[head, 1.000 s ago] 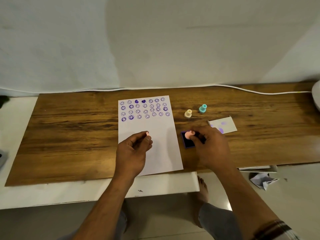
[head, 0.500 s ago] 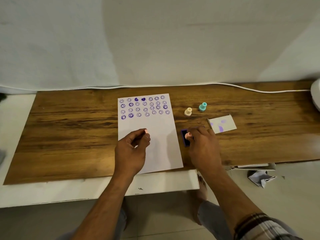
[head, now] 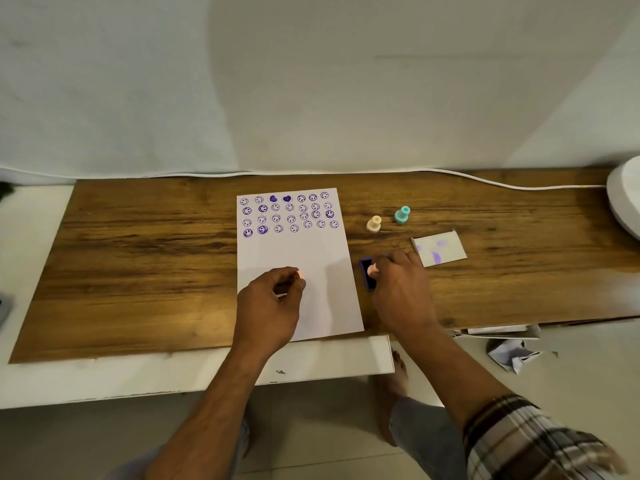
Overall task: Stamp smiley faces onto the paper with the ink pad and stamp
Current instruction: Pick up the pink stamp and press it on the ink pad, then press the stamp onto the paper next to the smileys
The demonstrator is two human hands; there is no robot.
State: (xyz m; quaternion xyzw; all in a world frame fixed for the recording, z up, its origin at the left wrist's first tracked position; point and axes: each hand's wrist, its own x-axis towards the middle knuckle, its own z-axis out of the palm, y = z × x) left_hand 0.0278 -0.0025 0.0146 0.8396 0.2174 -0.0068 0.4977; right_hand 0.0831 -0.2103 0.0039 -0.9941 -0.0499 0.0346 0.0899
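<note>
A white paper [head: 311, 258] lies on the wooden board, and rows of purple smiley prints [head: 289, 214] fill its top part. My left hand [head: 272, 301] rests on the paper's lower half and pinches a small pink piece [head: 300, 274] at its fingertips. My right hand [head: 403, 294] holds a pink stamp [head: 372, 269] down on the dark purple ink pad [head: 366, 278], just right of the paper. The hand hides most of the pad.
A cream stamp [head: 373, 224] and a teal stamp [head: 402, 215] stand behind the pad. A white card with purple smudges [head: 439, 248] lies to their right. A white cable [head: 485, 181] runs along the board's back edge. Crumpled paper [head: 512, 355] lies on the floor.
My right hand has slid slightly left over the ink pad and covers more of it, with the pink stamp still on it. My left hand has stayed on the paper.
</note>
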